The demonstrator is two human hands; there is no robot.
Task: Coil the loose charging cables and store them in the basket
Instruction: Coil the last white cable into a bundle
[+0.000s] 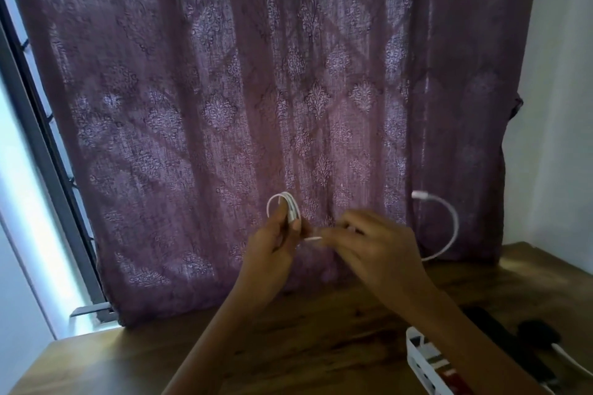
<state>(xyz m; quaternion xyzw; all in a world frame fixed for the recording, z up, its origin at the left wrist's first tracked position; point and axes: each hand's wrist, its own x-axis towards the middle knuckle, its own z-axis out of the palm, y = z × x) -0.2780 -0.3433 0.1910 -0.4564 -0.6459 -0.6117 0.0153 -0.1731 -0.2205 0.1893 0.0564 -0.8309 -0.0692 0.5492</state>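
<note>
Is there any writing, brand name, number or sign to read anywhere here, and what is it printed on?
No text here can be read.
On the purple patterned curtain: woven ornaments only, no letters.
On the thin white charging cable: no marking visible.
On the red and white things inside the white plastic basket: there may be print, but it is too blurred to read.
</note>
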